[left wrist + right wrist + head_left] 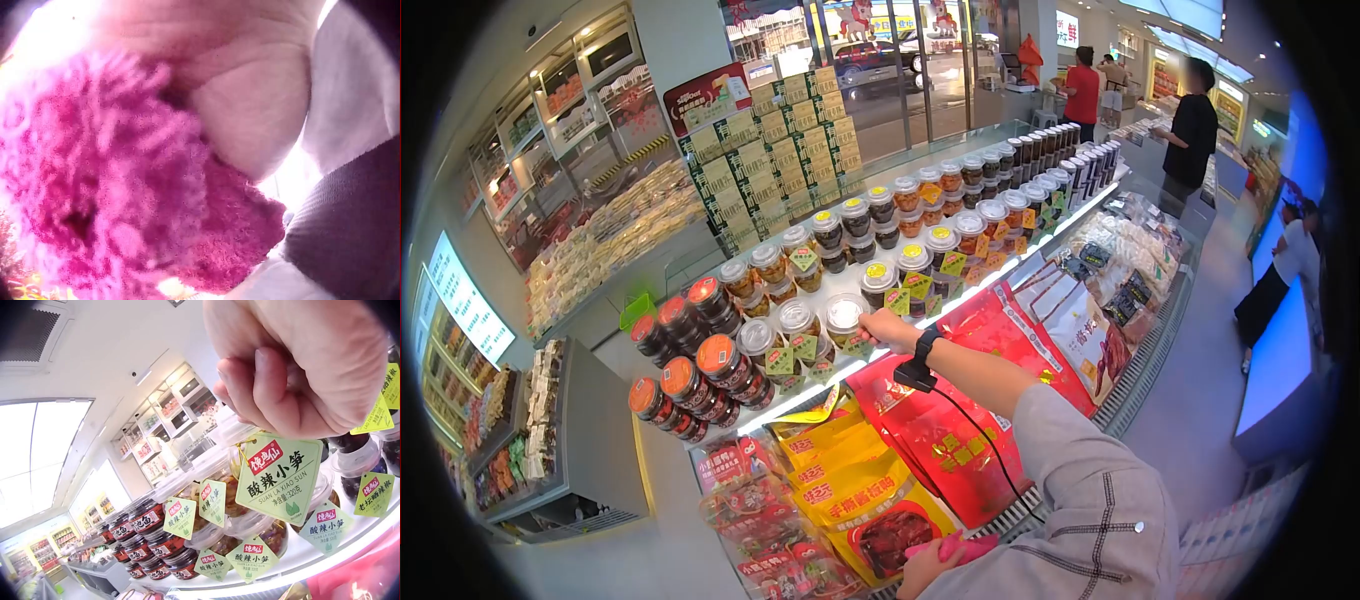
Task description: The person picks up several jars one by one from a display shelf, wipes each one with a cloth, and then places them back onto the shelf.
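Note:
My right hand (888,330) is at the rim of a clear-lidded jar (844,312) in the front row of the upper shelf. In the right wrist view its fingers (275,394) are curled close over the lid, the thumb hidden. A pale green tag (279,477) with red and black lettering hangs from the jar just below the hand. Low in the head view, my left hand (928,572) holds a pink cloth (962,550). Close up, this pink cloth (106,181) shows a shaggy chenille pile, bunched against the palm.
Stacked dark jars with orange lids (718,355) stand to the left, more tagged jars (915,258) to the right. Below the lit shelf edge lie yellow food bags (855,485) and red bags (960,440). Boxes (770,150) are piled behind. A person in black (1190,140) stands farther off.

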The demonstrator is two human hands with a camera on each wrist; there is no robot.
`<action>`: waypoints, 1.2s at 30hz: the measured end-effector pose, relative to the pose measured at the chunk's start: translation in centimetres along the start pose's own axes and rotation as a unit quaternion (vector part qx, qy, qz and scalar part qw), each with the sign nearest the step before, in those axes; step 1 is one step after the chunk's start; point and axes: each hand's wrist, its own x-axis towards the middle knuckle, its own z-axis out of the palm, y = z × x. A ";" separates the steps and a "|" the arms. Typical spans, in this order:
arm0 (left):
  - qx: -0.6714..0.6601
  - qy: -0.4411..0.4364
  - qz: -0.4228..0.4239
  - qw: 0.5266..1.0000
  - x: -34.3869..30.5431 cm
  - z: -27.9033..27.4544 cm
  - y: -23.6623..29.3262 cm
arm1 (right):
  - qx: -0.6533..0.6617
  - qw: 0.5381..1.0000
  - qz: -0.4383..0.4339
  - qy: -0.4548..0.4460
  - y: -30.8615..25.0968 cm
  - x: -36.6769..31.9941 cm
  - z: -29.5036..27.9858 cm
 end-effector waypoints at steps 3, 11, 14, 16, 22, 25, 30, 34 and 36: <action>-0.056 -0.037 -0.035 0.997 -0.5 -1.8 1.5 | -0.023 1.000 -0.003 -0.012 0.4 -5.0 -0.9; -0.116 0.027 -0.009 0.993 -0.9 -1.3 0.7 | -0.073 0.995 0.030 -0.060 6.6 -25.6 -6.3; -0.141 0.065 0.067 0.986 0.9 0.9 -2.1 | -0.075 0.993 0.079 -0.037 10.9 -33.3 -7.6; -0.186 0.035 0.091 0.978 1.2 0.7 -1.5 | -0.099 0.990 0.101 -0.021 13.8 -38.1 -8.0; -0.508 -0.049 0.002 0.860 1.0 0.8 2.9 | -0.077 0.986 0.149 -0.008 20.0 -47.4 -5.5; -0.556 -0.148 0.067 0.815 -0.7 0.7 5.0 | -0.043 0.989 0.139 0.018 20.2 -50.6 -2.9; -0.396 -0.214 0.234 0.862 -3.2 -1.2 6.7 | -0.004 0.995 0.097 0.038 20.8 -53.7 -1.0; -0.592 -0.287 0.116 0.744 -3.4 -2.1 6.3 | -0.016 0.996 0.073 0.056 20.3 -54.7 0.6; -0.651 -0.298 0.029 0.697 -2.4 -2.0 5.4 | -0.007 0.995 0.083 0.058 20.3 -54.8 1.6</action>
